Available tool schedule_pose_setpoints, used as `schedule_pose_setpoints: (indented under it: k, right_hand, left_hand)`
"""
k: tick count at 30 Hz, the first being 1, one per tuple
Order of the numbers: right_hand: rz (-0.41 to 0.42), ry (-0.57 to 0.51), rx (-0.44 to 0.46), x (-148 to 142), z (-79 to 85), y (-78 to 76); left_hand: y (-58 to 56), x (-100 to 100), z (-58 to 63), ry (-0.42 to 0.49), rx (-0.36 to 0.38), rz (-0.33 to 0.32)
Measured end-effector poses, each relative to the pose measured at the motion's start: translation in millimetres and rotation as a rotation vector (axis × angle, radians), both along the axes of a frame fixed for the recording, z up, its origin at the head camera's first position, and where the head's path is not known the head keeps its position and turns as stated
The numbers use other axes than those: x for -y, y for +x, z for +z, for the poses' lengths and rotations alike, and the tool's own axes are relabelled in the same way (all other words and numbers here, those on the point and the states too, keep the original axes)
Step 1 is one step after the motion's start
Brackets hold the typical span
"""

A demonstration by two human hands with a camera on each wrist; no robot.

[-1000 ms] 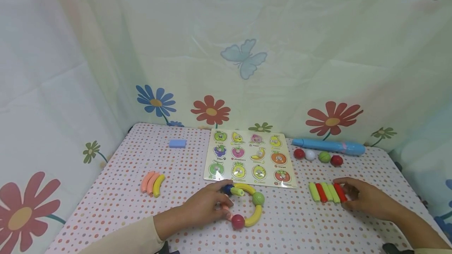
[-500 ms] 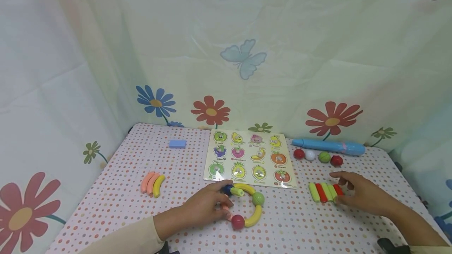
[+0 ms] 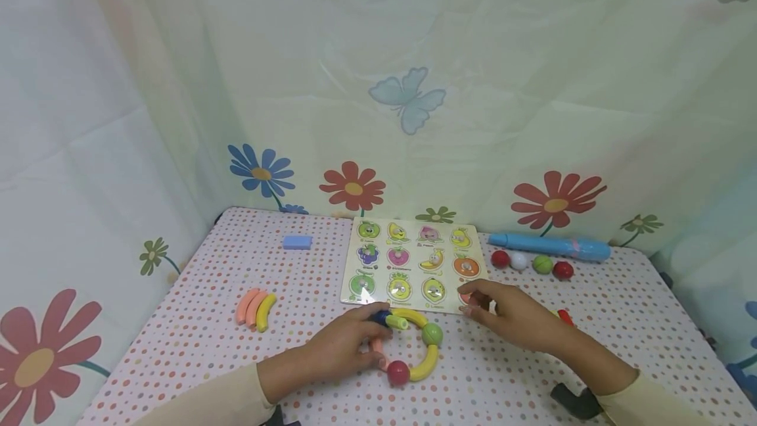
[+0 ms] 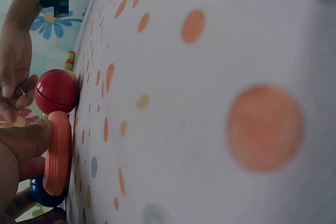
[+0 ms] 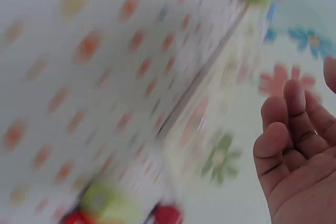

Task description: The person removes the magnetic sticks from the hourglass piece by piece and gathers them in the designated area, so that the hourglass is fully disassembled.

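My left hand (image 3: 345, 342) grips the left side of a ring built from curved toy rods and balls. Thumb and fingers pinch its salmon curved rod (image 4: 58, 153), beside the dark blue ball (image 4: 46, 191). The ring also has a red ball (image 3: 399, 373), a green ball (image 3: 432, 333) and two yellow curved rods (image 3: 424, 363). A short lime rod (image 3: 397, 323) sticks inward from the blue ball. With loosely curled fingers and nothing in its palm, my right hand (image 3: 516, 315) hovers near the lower right corner of the fruit picture board (image 3: 384, 300).
Red and lime straight rods (image 3: 566, 317) lie mostly hidden behind the right hand. Several balls (image 3: 543, 264) line up before a blue tube-shaped object (image 3: 550, 246). Salmon and yellow curved rods (image 3: 266, 311) lie at left, below a blue block (image 3: 298, 242).
My right hand has left the row of straight rods and moved left toward the ring, now overlapping the board's corner. The left hand and the ring have stayed in place.
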State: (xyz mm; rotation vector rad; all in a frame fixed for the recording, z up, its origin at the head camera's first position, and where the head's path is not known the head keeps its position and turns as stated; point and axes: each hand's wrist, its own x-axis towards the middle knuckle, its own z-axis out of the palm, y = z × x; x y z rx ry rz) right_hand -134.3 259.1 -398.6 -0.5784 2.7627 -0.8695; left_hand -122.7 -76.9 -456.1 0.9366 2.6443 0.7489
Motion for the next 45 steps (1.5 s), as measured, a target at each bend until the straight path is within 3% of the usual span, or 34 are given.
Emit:
schedule_pose_setpoints:
  k: [9, 22, 31, 45]
  right_hand:
    - [0.195, -0.065, 0.077, 56.4, -3.6, -9.1]
    - [0.34, -0.09, 0.193, 81.9, -13.6, -26.9]
    - [0.385, -0.087, 0.248, 87.3, -16.6, -33.0]
    - [0.391, -0.088, 0.279, 91.5, -18.1, -31.9]
  left_hand:
    - [-0.6, 0.7, -2.4, 0.01, -0.019, -0.006]
    - [-0.7, 1.2, -1.3, 0.024, -0.008, -0.012]
    - [-1.1, 1.6, -2.1, 0.045, -0.005, -0.021]
    - [-0.6, 1.5, -1.8, 0.041, 0.023, 0.008]
